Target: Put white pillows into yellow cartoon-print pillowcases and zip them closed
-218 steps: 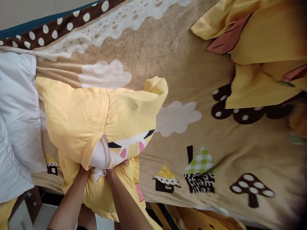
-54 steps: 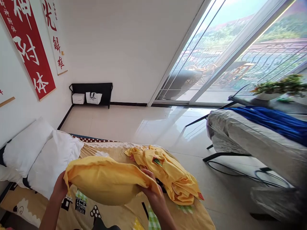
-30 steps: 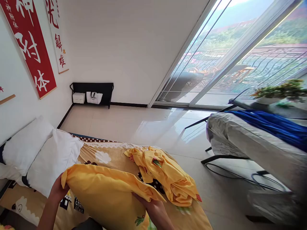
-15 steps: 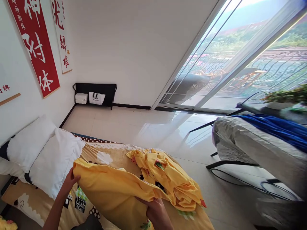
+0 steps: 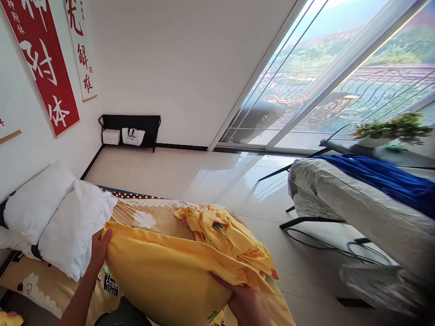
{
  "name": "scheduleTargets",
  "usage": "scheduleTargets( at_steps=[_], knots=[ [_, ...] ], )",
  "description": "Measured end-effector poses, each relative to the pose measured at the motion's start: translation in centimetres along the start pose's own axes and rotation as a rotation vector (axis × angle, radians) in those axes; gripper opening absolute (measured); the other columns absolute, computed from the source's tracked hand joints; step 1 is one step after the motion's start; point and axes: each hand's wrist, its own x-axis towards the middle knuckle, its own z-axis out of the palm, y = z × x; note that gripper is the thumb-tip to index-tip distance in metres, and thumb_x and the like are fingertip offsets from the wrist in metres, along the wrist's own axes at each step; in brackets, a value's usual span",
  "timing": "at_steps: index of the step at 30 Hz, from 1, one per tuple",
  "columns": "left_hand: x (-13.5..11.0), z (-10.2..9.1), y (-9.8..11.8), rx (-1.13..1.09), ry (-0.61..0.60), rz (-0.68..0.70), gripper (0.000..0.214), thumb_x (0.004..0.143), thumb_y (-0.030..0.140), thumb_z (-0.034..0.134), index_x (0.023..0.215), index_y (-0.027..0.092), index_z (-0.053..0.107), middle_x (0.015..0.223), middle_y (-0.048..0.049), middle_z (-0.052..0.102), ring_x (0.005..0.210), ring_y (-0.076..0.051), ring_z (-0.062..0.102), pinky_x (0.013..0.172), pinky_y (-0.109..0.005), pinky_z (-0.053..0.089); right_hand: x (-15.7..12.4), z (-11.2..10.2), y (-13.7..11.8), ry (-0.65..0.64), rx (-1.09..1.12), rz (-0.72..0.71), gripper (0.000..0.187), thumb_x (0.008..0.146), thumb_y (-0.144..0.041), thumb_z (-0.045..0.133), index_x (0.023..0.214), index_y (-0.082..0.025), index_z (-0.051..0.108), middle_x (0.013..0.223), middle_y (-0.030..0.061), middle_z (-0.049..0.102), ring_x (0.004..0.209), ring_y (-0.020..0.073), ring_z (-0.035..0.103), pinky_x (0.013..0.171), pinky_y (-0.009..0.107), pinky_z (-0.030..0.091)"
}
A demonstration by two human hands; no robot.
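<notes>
Across the lower left of the frame lies the bed (image 5: 158,220) under its tan patterned blanket, and the yellow pillow (image 5: 170,276) is held just above it, lengthwise between both hands. By the look of it, the work in hand is carrying and positioning a pillow already in its cover. No opening or white filling shows from this side.

The pillow is plump and soft, its smooth yellow cover drawn into a long crease along the upper edge, with a small printed motif at the bottom right. It sags a little between the two grips, so any further move would call for both ends to be kept level and firmly held.

Two white pillows (image 5: 64,222) sit at the left, just beside the held pillow's left end. A crumpled yellow cloth (image 5: 227,237) lies on the blanket just behind it, toward the centre.

The left hand (image 5: 99,246) clasps the pillow's left end, fingers wrapped over the corner. The right hand (image 5: 245,302), at the bottom edge, grips the lower right end from beneath.
</notes>
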Motion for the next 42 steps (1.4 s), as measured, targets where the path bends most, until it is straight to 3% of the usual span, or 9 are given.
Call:
scheduleTargets(
  at_steps=[6,8,12,18,23,26,31,37,42],
  knots=[
    [-1.8,-3.3,4.7,0.065,-0.204,0.144,0.047,0.059,0.035,0.081,0.099,0.018,0.064,0.090,-0.0047,0.064,0.087,-0.023,0.058,0.074,-0.026,0.048,0.2,0.8,0.0,0.049,0.161,0.069,0.067,0.044,-0.043,0.088,0.106,-0.024,0.069,0.089,0.0080,0.075,0.092,0.0329,0.070,0.083,0.048,0.060],
    [-2.1,-4.6,4.7,-0.019,-0.279,0.107,0.061,0.051,0.023,0.083,0.109,0.018,0.063,0.103,-0.0073,0.064,0.102,-0.029,0.057,0.084,-0.028,0.049,0.3,1.7,0.0,0.032,0.183,0.061,0.065,0.045,-0.043,0.087,0.105,-0.024,0.069,0.089,0.0081,0.075,0.091,0.0330,0.070,0.082,0.049,0.060],
    [-2.3,-6.4,3.0,-0.045,-0.162,0.016,0.057,0.050,0.008,0.079,0.105,0.017,0.068,0.107,-0.0096,0.066,0.113,-0.030,0.054,0.090,-0.024,0.045,0.7,2.9,-0.4,-0.028,0.136,0.049,0.059,0.047,-0.047,0.085,0.099,-0.023,0.071,0.086,0.0077,0.075,0.086,0.0317,0.070,0.076,0.047,0.060],
    [-1.6,-6.8,0.1,0.358,-0.113,0.139,0.009,0.063,0.021,0.074,0.068,0.017,0.068,0.063,0.0003,0.060,0.064,-0.016,0.049,0.059,-0.023,0.038,1.1,2.4,-3.5,-0.150,-0.202,-0.059,0.043,0.046,-0.044,0.086,0.081,-0.024,0.074,0.074,0.0024,0.073,0.070,0.0232,0.065,0.059,0.030,0.056],
    [-1.0,-5.4,0.0,0.186,0.070,0.258,0.019,0.061,0.027,0.078,0.076,0.020,0.068,0.076,0.0003,0.061,0.077,-0.017,0.054,0.069,-0.022,0.044,-0.1,3.1,-5.6,-0.067,-0.398,-0.154,0.043,0.047,-0.052,0.084,0.074,-0.021,0.072,0.074,0.0052,0.073,0.064,0.0220,0.062,0.055,0.029,0.053],
    [-0.8,-4.3,0.5,0.065,0.071,0.137,0.031,0.059,0.030,0.079,0.085,0.018,0.069,0.080,-0.0009,0.066,0.078,-0.019,0.057,0.071,-0.026,0.047,-0.6,3.8,-5.3,0.009,-0.350,-0.135,0.044,0.047,-0.055,0.082,0.074,-0.022,0.071,0.073,0.0057,0.073,0.068,0.0236,0.064,0.058,0.029,0.055],
    [-0.6,-3.6,1.4,0.007,0.168,0.065,0.037,0.055,0.037,0.081,0.083,0.014,0.070,0.077,-0.0025,0.068,0.076,-0.021,0.058,0.069,-0.030,0.048,0.0,3.2,-4.2,-0.105,-0.386,-0.153,0.036,0.050,-0.051,0.082,0.069,-0.022,0.072,0.065,0.0009,0.069,0.061,0.0198,0.059,0.053,0.027,0.050],
    [-0.2,-4.4,4.1,0.060,0.057,0.175,0.032,0.062,0.031,0.081,0.088,0.017,0.070,0.077,0.0006,0.068,0.075,-0.017,0.060,0.067,-0.024,0.047,0.8,2.6,-3.6,0.012,-0.315,-0.147,0.033,0.052,-0.050,0.079,0.064,-0.020,0.071,0.061,0.0026,0.068,0.063,0.0218,0.060,0.054,0.029,0.051],
    [1.2,-4.4,3.3,-0.237,0.007,-0.115,0.047,0.046,0.031,0.090,0.084,0.012,0.072,0.081,-0.0059,0.073,0.080,-0.022,0.066,0.077,-0.031,0.051,1.2,3.0,-2.2,-0.014,-0.259,-0.136,0.036,0.057,-0.047,0.077,0.082,-0.020,0.075,0.076,0.0035,0.074,0.083,0.0273,0.066,0.068,0.031,0.056]
  ],
)
